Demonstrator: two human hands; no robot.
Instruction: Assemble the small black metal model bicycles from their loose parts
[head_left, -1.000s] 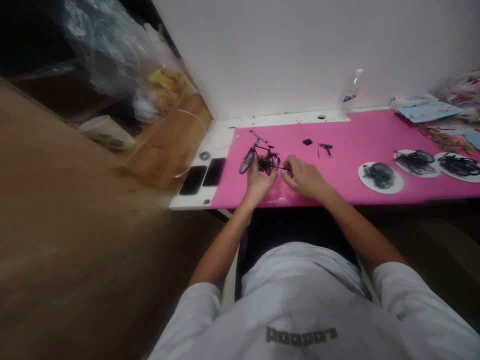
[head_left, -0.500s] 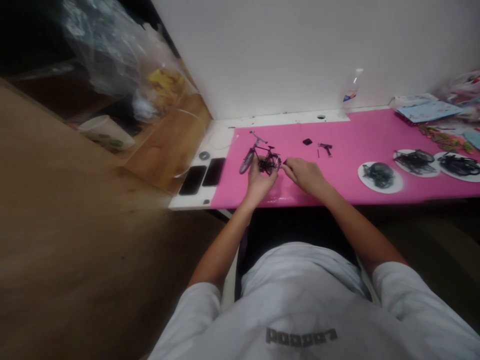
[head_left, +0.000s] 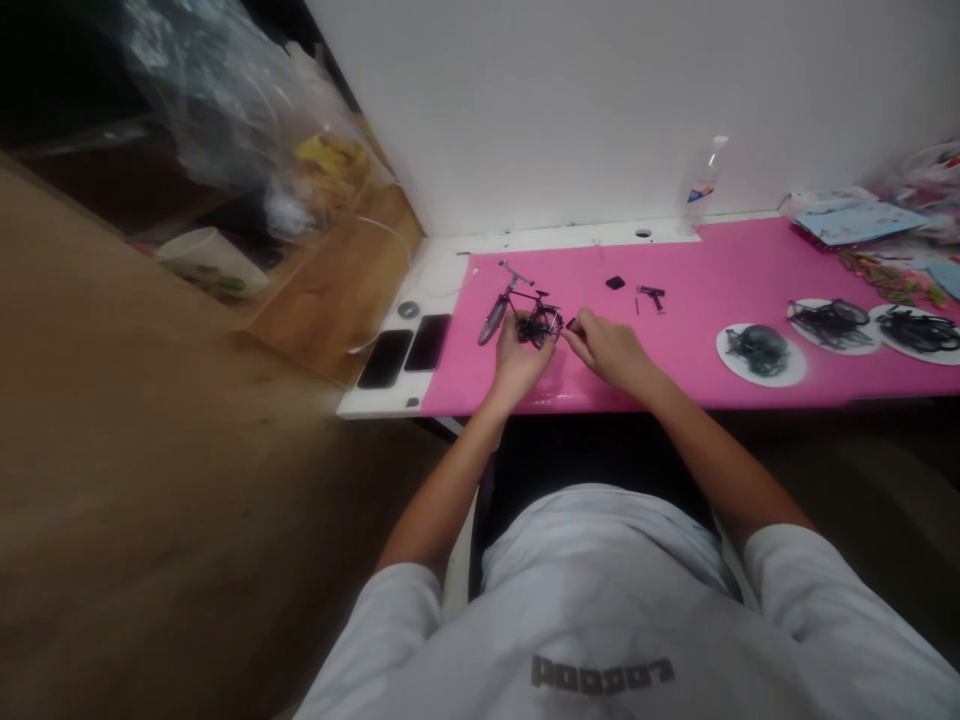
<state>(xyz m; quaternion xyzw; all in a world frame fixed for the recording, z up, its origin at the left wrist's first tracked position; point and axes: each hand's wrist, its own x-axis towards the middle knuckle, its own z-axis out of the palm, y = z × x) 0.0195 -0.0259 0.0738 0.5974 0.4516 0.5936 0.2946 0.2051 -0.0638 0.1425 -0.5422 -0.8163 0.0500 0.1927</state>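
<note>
Bicycle (head_left: 532, 297) whole in outline, work gathered at its rear wheel (head_left: 553, 322)

From where I stand, the little bicycle looks well along: front wheel (head_left: 492, 322), saddle (head_left: 541, 294) and handlebar (head_left: 517, 273) all seem joined up. What is left, I would judge, lies at the back end, where both hands meet, though any fixing there is too small to make out. Loose dark bits rest around the middle of the pink cloth (head_left: 697, 285): a square piece (head_left: 615, 283), a pistol-shaped piece (head_left: 652, 296) and a thin stick (head_left: 637, 306). Whether they belong to the bicycle, I cannot tell. Plates (head_left: 731, 365) heaped with dark pieces sit on the cloth's right part

The bicycle is over the left part of the cloth, held upright, its long axis running roughly along the cloth's front edge. It points toward the cloth's left edge, rear wheel toward the middle

The left hand (head_left: 521, 362) grips it low, thumb and fingers around the rear part. The right hand (head_left: 606, 348) is closed narrow beside the rear wheel, apparently pinching a dark sliver (head_left: 571, 323); what that is, I cannot tell
</note>
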